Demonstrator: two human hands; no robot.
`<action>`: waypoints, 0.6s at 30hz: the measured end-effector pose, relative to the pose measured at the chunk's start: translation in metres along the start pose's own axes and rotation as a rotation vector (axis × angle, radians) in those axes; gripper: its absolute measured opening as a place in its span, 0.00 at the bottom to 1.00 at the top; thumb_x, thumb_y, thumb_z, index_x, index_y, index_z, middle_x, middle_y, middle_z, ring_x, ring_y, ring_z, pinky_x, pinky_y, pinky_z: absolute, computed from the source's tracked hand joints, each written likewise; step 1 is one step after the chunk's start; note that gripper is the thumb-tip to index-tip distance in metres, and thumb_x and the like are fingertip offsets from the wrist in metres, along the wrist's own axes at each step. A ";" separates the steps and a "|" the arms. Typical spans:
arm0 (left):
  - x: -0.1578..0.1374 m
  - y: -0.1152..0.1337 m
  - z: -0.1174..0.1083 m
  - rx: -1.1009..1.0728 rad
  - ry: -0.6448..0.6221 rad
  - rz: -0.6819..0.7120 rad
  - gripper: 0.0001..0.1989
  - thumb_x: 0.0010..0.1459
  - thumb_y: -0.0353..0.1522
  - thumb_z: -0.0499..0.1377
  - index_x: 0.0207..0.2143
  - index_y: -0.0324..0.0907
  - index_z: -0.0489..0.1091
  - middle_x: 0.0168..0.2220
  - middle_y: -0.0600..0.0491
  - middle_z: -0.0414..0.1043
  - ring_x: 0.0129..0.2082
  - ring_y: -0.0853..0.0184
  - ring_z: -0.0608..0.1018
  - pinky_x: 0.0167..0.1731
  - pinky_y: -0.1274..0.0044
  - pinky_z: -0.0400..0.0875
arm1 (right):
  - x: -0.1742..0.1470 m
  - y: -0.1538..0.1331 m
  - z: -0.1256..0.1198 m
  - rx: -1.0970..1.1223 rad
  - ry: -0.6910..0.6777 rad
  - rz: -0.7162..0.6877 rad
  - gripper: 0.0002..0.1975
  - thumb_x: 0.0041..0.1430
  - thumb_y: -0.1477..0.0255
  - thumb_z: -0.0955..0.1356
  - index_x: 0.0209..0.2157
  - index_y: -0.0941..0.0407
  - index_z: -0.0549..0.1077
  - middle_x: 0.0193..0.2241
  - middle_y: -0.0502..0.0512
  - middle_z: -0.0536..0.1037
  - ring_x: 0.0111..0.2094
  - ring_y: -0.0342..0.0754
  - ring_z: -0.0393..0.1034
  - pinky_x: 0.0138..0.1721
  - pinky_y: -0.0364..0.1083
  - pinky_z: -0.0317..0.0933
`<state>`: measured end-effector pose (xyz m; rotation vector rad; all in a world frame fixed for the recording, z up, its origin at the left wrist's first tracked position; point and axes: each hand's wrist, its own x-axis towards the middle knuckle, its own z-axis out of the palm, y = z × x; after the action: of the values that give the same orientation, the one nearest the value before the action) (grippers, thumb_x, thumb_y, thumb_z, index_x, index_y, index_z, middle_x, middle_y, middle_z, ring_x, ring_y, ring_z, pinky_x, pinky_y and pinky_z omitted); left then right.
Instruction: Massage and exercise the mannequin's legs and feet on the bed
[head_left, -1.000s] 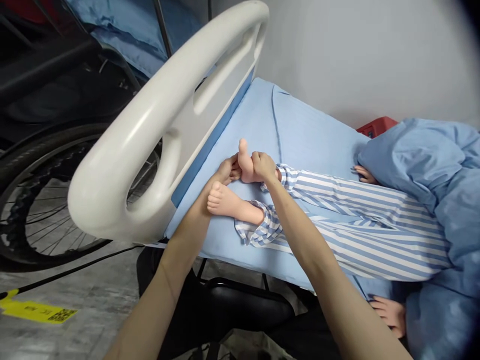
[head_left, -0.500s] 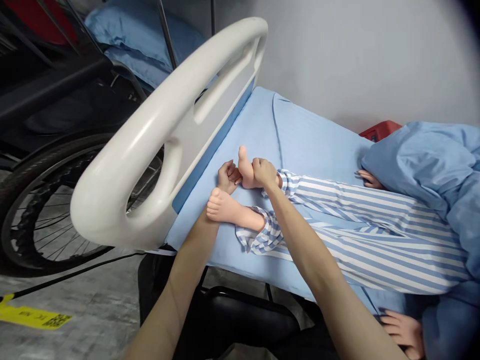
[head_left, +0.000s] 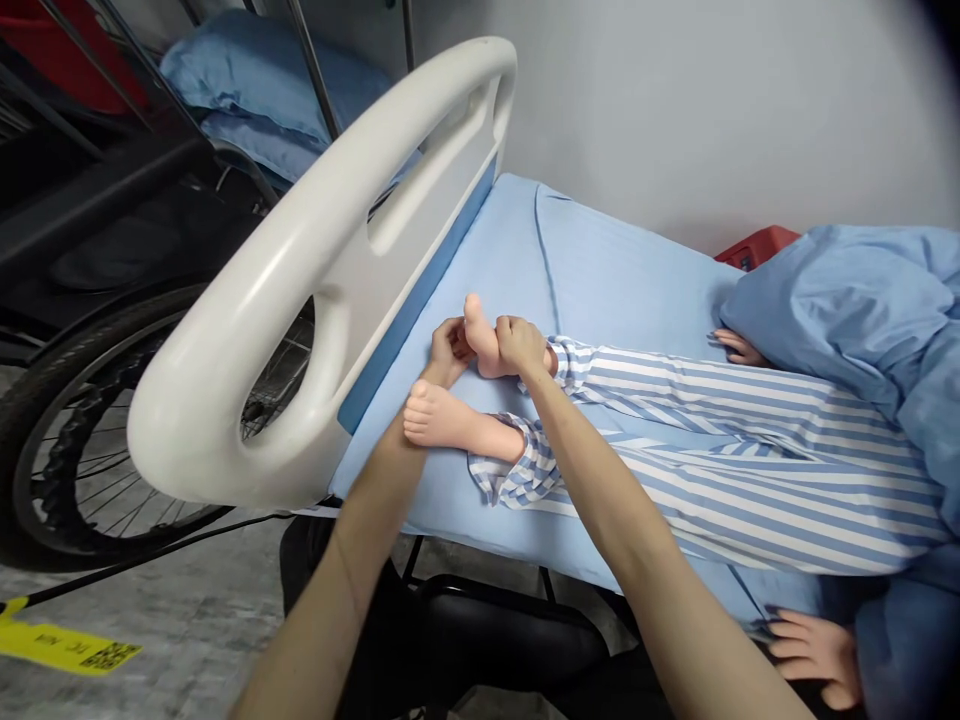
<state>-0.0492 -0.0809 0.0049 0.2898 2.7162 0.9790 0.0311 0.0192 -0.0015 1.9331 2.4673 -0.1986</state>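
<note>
A manikin lies on the bed in blue-and-white striped trousers [head_left: 720,400], with both feet bare. My right hand [head_left: 523,345] is wrapped around its far foot [head_left: 480,335] near the ankle, and the toes point up. Beside the sole of that foot is my left hand [head_left: 450,345], cupped with bent fingers. Its fingertips reach the foot's edge, but whether they press on it I cannot tell. The near foot [head_left: 442,418] rests across my left forearm, its trouser cuff [head_left: 525,460] rumpled around the ankle.
The white footboard [head_left: 300,230] rises at the left of the light-blue sheet [head_left: 622,270]. Beyond it stands a wheelchair wheel [head_left: 97,430], with blue pillows [head_left: 270,80] behind. A black chair [head_left: 510,630] is below the bed edge. A red box [head_left: 757,247] sits by the wall.
The view has shifted slightly. My left hand's fingers have uncurled a little and moved closer to the far foot's sole. My right hand keeps its grip on that foot.
</note>
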 end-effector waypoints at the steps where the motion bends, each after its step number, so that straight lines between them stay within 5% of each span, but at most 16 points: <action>1: 0.000 0.001 -0.002 0.007 0.000 -0.010 0.14 0.67 0.27 0.33 0.30 0.44 0.51 0.35 0.45 0.61 0.50 0.46 0.71 0.41 0.56 0.66 | 0.000 0.000 -0.001 -0.003 -0.008 0.008 0.21 0.56 0.57 0.68 0.46 0.55 0.72 0.47 0.64 0.76 0.43 0.61 0.73 0.39 0.53 0.65; 8: 0.001 0.004 -0.005 0.160 0.006 0.007 0.15 0.66 0.25 0.32 0.30 0.44 0.52 0.33 0.46 0.60 0.47 0.48 0.73 0.39 0.58 0.67 | 0.001 0.000 0.000 0.010 -0.008 0.019 0.20 0.59 0.57 0.66 0.47 0.55 0.72 0.47 0.64 0.76 0.43 0.61 0.73 0.40 0.53 0.64; 13: 0.002 0.000 0.003 0.058 0.104 0.018 0.16 0.67 0.27 0.31 0.30 0.44 0.52 0.32 0.46 0.60 0.49 0.46 0.73 0.43 0.53 0.68 | 0.003 0.002 0.006 0.037 0.025 0.000 0.25 0.50 0.55 0.71 0.46 0.55 0.72 0.47 0.63 0.76 0.42 0.61 0.73 0.39 0.53 0.66; 18: 0.000 0.006 -0.004 -0.005 0.059 -0.047 0.16 0.67 0.26 0.32 0.31 0.44 0.52 0.34 0.46 0.60 0.53 0.47 0.69 0.48 0.52 0.65 | 0.006 0.006 0.009 0.114 0.032 0.051 0.18 0.58 0.57 0.66 0.45 0.52 0.73 0.43 0.57 0.76 0.43 0.61 0.73 0.40 0.53 0.67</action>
<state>-0.0494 -0.0788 0.0124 0.1983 2.7598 0.9962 0.0349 0.0252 -0.0111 2.0560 2.4745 -0.3164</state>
